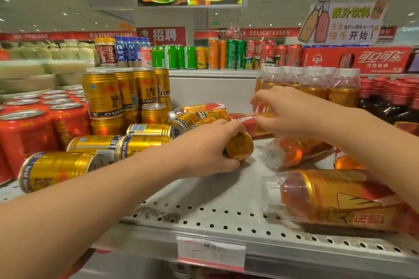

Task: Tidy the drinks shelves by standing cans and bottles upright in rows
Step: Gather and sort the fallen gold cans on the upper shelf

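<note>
My left hand (210, 147) is closed around a gold can (240, 146) that lies on its side in the middle of the perforated grey shelf (204, 208). My right hand (288, 111) reaches further back, fingers spread above a lying red-labelled bottle (247, 120), holding nothing that I can see. Several gold cans (97, 145) lie on their sides to the left. More gold cans (102, 95) stand stacked behind them. Amber bottles lie on the right, one near the front (335, 197) and one further back (285, 152).
Upright red cans (25, 127) fill the left. Amber bottles (317, 86) and dark bottles with red caps (394, 97) stand at the back right. A higher shelf holds green, orange and red cans (226, 54). A price tag (210, 253) hangs on the front edge.
</note>
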`<state>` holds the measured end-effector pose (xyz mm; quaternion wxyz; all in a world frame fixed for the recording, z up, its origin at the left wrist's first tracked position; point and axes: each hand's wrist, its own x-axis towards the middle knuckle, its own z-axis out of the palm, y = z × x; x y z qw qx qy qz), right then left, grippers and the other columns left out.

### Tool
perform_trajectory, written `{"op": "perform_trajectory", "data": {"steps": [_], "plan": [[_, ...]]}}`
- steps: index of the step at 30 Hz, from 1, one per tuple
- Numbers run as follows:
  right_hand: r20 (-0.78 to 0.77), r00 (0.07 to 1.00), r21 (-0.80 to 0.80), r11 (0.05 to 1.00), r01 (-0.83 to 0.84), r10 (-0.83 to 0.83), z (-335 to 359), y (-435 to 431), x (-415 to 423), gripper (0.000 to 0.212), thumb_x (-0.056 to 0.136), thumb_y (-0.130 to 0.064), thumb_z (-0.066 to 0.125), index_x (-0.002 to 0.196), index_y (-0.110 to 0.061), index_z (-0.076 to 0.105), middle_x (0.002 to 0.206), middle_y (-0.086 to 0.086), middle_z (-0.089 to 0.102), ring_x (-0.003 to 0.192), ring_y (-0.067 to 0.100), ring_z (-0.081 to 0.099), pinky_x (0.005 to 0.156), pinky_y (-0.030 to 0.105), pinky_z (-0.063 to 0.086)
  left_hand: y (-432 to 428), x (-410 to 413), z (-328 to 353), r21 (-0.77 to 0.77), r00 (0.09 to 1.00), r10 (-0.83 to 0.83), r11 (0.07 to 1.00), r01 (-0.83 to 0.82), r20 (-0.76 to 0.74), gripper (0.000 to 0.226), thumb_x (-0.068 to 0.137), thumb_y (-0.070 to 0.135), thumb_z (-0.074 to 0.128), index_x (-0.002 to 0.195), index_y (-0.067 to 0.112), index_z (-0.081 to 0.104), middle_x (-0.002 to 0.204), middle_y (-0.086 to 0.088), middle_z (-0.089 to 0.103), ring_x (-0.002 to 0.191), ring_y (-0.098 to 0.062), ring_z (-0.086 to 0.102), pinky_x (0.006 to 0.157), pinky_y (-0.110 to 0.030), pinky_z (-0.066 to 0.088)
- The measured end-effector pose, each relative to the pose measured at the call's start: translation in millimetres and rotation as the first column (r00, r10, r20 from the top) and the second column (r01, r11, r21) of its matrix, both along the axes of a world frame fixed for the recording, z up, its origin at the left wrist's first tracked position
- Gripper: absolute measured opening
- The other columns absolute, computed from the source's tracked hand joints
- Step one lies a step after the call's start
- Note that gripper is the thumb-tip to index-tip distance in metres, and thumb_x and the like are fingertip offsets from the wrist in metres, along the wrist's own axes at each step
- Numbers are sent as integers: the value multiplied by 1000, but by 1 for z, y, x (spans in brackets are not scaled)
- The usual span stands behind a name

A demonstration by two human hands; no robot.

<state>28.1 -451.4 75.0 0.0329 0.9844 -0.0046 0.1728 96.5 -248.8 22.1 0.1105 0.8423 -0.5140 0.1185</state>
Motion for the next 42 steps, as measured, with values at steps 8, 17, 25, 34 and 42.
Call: {"op": "perform_trajectory", "data": {"steps": [8,17,25,34,42], "plan": [[-22,999,-17,999,-45,45,-9,20,18,49,97,-50,52,142,-33,45,133,2,55,117,20,53,97,36,47,115,-22,7,-47,993,-118,992,116,-25,63,85,54,70,139,47,38,136,31,41,125,3,49,96,-21,47],[-111,994,-99,995,-10,-1,-12,30,39,52,92,-54,55,140,-40,42,132,0,54,104,15,47,83,29,41,165,-5,-6,-18,990,-120,992,121,71,66,85,56,70,142,45,40,142,33,41,133,8,42,106,-17,37],[-158,983,-93,990,-107,91,-22,50,41,59,87,-64,57,138,-39,42,122,-5,53,106,15,51,88,32,47,176,11,12,92,992,-118,988,121,-32,68,78,78,57,138,69,25,139,45,29,135,17,26,103,-15,36],[-212,973,27,995,-91,95,-33,73,82,82,82,-78,51,148,-31,33,136,-3,56,110,17,57,89,33,47,159,32,14,-14,991,-135,991,135,-17,62,77,91,48,134,70,36,134,45,40,125,23,36,88,-16,43],[-250,966,242,970,2,60,-38,70,103,76,78,-73,63,138,-33,40,119,-2,62,97,15,63,87,37,55,158,56,-3,5,991,-131,991,131,32,56,83,85,50,135,66,41,137,42,42,128,17,38,83,-19,48]]}}
